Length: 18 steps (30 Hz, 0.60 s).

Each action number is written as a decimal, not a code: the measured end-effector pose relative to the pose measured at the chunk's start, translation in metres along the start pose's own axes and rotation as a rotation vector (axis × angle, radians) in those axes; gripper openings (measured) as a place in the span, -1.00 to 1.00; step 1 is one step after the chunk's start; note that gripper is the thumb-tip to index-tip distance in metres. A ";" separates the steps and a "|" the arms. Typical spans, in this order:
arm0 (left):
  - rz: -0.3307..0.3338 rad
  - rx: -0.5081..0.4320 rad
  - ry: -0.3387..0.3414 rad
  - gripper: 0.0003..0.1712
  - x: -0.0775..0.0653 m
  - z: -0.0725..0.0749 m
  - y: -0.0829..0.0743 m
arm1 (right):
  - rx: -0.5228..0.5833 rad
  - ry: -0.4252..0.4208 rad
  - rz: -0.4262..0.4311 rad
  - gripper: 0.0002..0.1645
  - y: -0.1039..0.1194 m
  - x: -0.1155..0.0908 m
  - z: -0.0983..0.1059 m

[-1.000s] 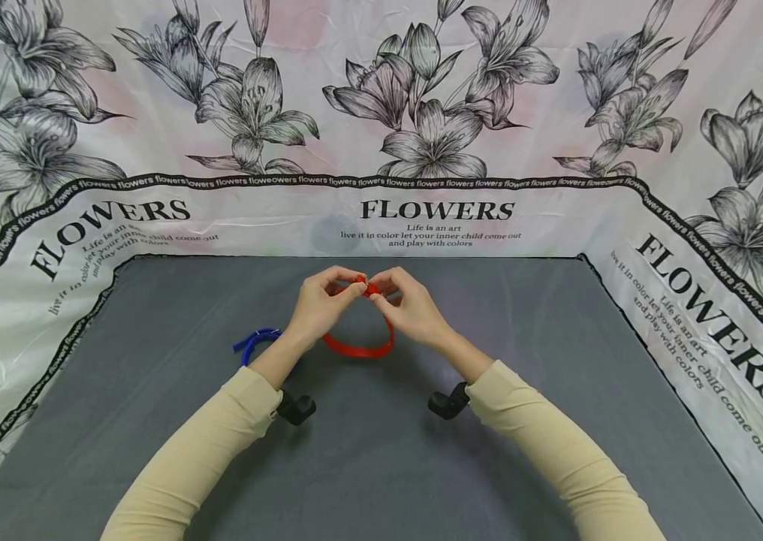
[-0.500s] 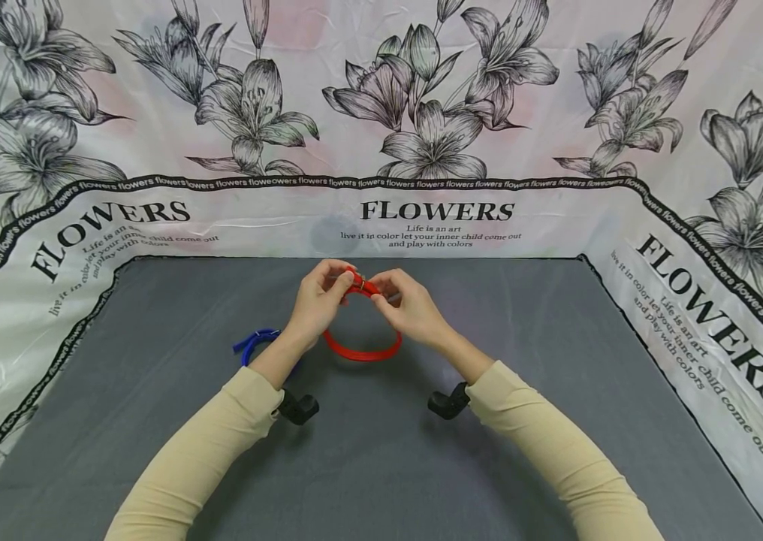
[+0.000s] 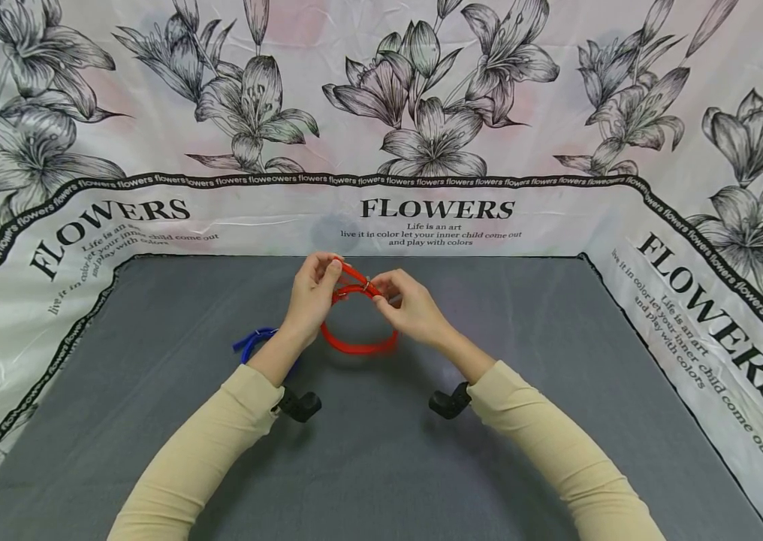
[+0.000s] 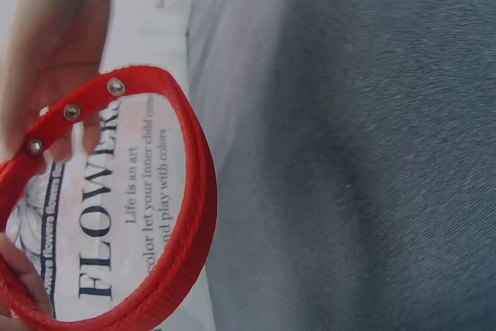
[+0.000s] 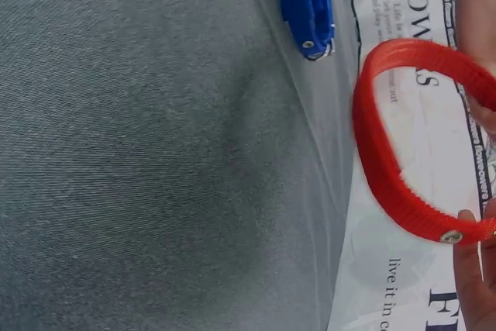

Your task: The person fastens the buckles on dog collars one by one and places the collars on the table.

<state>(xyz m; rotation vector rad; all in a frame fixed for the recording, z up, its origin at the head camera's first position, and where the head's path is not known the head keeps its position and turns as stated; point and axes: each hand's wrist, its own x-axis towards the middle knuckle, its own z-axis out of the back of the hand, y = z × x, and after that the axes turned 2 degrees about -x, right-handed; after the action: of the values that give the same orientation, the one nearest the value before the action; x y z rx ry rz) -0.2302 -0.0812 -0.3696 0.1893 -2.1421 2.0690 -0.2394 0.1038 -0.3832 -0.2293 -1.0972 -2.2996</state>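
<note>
A red collar [image 3: 357, 349] with metal studs hangs as a loop between both hands above the grey cloth. My left hand [image 3: 312, 297] pinches its strap end, up and to the left. With thumb and fingers, my right hand [image 3: 410, 302] holds the collar beside its small metal buckle [image 3: 367, 285]. In the left wrist view several round metal studs line the red collar [image 4: 203, 184]. The right wrist view shows the red collar [image 5: 376, 145] with a stud near the fingers. Behind my left wrist lies a blue collar [image 3: 254, 342], partly hidden by the forearm.
Dark grey cloth [image 3: 381, 451] covers the table. White floral fabric with printed lettering [image 3: 273, 218] rises at the back and both sides. A black wrist camera [image 3: 300, 406] sits at the left cuff, another black wrist camera [image 3: 449, 402] at the right.
My left hand has moved up and to the left, drawing out a longer stretch of red strap from the buckle. The right hand has hardly moved. The blue collar stays put.
</note>
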 end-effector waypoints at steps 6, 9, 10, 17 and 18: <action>0.009 -0.032 0.022 -0.62 0.001 0.001 -0.003 | 0.011 -0.005 -0.013 -0.77 -0.002 -0.003 0.001; 0.033 0.012 0.047 -0.64 0.001 0.001 -0.003 | 0.016 -0.016 -0.013 -0.78 -0.002 -0.003 0.000; 0.044 0.032 0.056 -0.65 0.001 0.001 -0.003 | 0.016 -0.019 -0.013 -0.78 -0.002 -0.003 0.000; 0.043 0.137 0.115 -0.69 -0.009 -0.003 -0.014 | 0.019 -0.021 0.000 -0.78 -0.002 -0.003 -0.002; 0.040 0.144 0.115 -0.70 -0.011 -0.004 -0.017 | 0.023 -0.022 0.003 -0.78 -0.002 -0.003 -0.002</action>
<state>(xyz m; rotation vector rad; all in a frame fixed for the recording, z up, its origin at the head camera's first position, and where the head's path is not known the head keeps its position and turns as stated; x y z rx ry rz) -0.2163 -0.0782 -0.3550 0.0432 -1.9480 2.2009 -0.2379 0.1044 -0.3869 -0.2476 -1.1327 -2.2854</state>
